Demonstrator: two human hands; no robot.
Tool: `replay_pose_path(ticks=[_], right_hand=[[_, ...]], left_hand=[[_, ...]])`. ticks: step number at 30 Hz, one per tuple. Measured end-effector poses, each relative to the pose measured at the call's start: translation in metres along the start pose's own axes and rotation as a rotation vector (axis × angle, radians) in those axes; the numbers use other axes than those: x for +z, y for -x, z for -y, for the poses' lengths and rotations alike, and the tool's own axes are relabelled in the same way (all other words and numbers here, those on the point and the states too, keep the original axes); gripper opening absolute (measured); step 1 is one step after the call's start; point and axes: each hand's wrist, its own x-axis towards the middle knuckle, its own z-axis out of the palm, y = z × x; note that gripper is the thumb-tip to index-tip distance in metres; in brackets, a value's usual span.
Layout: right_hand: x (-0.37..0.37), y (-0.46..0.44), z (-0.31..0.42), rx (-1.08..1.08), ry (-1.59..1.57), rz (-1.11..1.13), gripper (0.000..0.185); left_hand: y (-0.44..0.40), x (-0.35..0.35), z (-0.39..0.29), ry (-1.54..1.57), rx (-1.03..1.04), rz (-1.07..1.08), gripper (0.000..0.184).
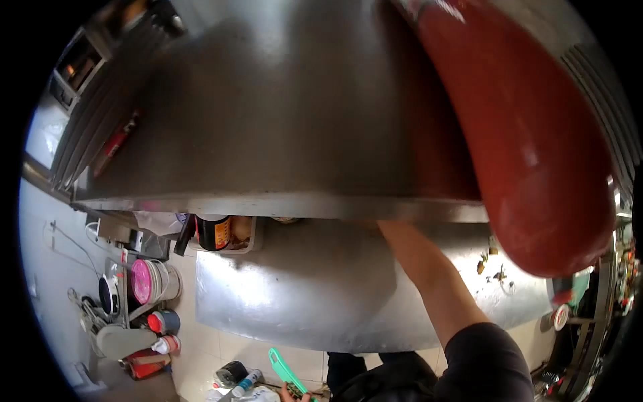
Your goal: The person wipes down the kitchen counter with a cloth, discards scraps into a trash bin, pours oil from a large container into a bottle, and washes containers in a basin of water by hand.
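At the bottom edge, my left hand (pixel 289 394) is partly visible, its fingers closed around a long green tool (pixel 284 367) with a hole near its end. Small dark bits lie by the fingers. My right forearm reaches forward over the metal worktop (pixel 301 288) and passes beneath the steel shelf (pixel 281 120). The shelf hides my right hand and whatever it touches. Several small brown and greenish scraps (pixel 499 273) lie on the worktop, right of that forearm.
A large glossy red object (pixel 536 147) looms close at right. Under the shelf's left part stand a black jar (pixel 213 232) and a white container (pixel 250 242). Pink-lidded buckets (pixel 142 281) are at left. A black pot (pixel 231 372) and spray can (pixel 248 382) sit low down.
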Motion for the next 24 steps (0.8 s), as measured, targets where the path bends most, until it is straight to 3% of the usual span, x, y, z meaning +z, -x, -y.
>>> replay_pose_path(ticks=[3, 8, 11, 14, 15, 16, 18, 19, 21, 24], right_hand=[[0.009, -0.007, 0.017, -0.026, -0.011, 0.026, 0.044], [-0.012, -0.041, -0.012, 0.124, -0.056, 0.054, 0.044], [-0.024, -0.07, -0.033, 0.211, -0.071, 0.075, 0.044], [-0.024, -0.074, -0.03, 0.255, -0.095, 0.089, 0.044], [-0.024, -0.071, -0.029, 0.265, -0.099, 0.088, 0.044], [-0.023, -0.068, -0.025, 0.273, -0.105, 0.087, 0.044], [-0.019, -0.06, -0.024, 0.287, -0.119, 0.076, 0.044], [-0.018, -0.061, -0.023, 0.297, -0.12, 0.068, 0.043], [-0.017, -0.065, -0.023, 0.313, -0.132, 0.054, 0.043], [-0.011, -0.077, -0.008, 0.324, -0.168, 0.074, 0.043]], left_hand=[[0.032, 0.026, -0.086, 0.181, 0.104, -0.026, 0.082], [0.026, 0.021, -0.056, 0.148, 0.193, -0.06, 0.082], [0.059, 0.011, -0.071, -0.218, 0.118, -0.097, 0.083], [0.088, 0.01, -0.108, -0.096, 0.0, -0.11, 0.087], [0.08, 0.008, -0.073, -0.125, 0.046, -0.145, 0.089], [0.083, 0.008, -0.08, -0.122, 0.045, -0.137, 0.089], [0.093, 0.007, -0.101, -0.401, -0.124, -0.178, 0.086], [0.08, 0.002, -0.068, -0.403, -0.123, -0.177, 0.086], [0.041, -0.012, 0.025, -0.058, 0.028, -0.092, 0.084], [0.038, -0.03, 0.036, 0.037, 0.073, -0.122, 0.083]])
